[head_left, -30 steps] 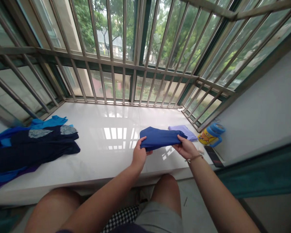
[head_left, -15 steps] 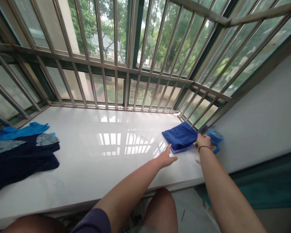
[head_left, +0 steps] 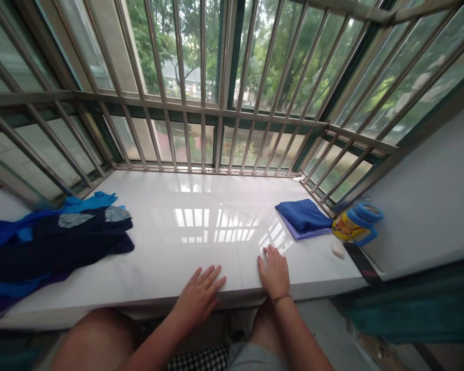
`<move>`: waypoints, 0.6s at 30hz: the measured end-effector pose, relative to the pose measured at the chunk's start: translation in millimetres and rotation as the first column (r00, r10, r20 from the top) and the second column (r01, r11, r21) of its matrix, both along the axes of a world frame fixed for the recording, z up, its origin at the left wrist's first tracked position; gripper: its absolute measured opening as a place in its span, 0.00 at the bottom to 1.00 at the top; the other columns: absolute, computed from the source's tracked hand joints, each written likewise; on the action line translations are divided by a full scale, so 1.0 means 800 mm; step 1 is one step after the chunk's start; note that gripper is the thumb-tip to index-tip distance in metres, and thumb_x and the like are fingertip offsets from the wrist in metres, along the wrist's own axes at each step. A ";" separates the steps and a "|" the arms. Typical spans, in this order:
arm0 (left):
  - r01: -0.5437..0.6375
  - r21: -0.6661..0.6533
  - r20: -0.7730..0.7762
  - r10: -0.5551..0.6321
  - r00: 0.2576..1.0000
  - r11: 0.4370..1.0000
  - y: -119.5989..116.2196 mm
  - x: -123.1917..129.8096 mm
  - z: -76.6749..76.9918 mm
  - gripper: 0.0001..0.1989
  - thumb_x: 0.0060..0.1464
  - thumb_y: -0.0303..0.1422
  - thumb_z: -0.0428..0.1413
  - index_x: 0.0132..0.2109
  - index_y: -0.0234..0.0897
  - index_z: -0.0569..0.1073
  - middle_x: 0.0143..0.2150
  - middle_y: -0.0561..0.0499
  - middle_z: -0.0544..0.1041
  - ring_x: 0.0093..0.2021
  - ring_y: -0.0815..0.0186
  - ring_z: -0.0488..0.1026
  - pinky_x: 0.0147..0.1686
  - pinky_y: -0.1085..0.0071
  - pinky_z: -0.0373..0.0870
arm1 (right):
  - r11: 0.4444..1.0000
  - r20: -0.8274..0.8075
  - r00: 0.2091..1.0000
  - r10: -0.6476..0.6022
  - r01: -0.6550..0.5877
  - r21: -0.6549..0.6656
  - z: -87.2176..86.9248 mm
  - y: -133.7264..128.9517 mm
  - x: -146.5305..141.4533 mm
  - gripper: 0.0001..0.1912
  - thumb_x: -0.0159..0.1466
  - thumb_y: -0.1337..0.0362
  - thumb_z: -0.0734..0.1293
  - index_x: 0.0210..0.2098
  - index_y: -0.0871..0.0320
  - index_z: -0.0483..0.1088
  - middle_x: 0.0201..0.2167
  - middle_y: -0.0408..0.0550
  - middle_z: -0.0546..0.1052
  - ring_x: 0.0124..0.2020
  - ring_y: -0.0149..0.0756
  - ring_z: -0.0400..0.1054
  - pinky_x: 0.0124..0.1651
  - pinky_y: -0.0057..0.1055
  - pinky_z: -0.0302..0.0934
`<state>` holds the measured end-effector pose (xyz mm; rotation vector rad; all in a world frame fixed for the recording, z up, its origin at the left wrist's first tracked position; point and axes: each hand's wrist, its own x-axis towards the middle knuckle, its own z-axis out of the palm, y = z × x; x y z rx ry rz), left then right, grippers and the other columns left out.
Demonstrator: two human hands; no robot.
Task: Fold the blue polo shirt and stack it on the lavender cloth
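My left hand [head_left: 200, 298] hovers at or rests on the front edge of the white ledge [head_left: 158, 278], fingers spread and holding nothing. To its right, my right hand [head_left: 274, 272] lies palm down at the same edge, its thumb apart and nothing in it. Beyond my right hand, a folded blue cloth [head_left: 303, 214] sits on top of a folded purple cloth [head_left: 313, 234]. On the left end of the ledge is a loose pile of clothes, with a dark navy garment [head_left: 88, 239] over blue and purple ones.
A blue and yellow cup [head_left: 350, 222] stands by the right wall, near a small pale object [head_left: 337, 250] and a dark phone [head_left: 362, 262]. Metal bars [head_left: 218, 111] line the window behind the ledge. My knees are under its front edge.
My right hand has let go of the folded cloths and come back left to the front edge. My left hand has moved left and nearer. The view has turned leftward, showing more of the clothes pile.
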<state>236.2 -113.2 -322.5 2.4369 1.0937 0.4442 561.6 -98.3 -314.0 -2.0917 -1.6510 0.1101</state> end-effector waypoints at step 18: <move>-0.427 0.268 -0.324 0.498 0.804 0.864 -0.011 -0.140 -0.003 0.48 0.58 0.39 0.70 0.79 0.51 0.58 0.82 0.42 0.52 0.80 0.46 0.52 0.76 0.41 0.54 | 0.978 0.302 0.953 -0.017 0.079 -0.193 -0.001 0.022 0.016 0.35 0.74 0.48 0.52 0.70 0.60 0.68 0.76 0.57 0.64 0.76 0.51 0.56 0.75 0.53 0.51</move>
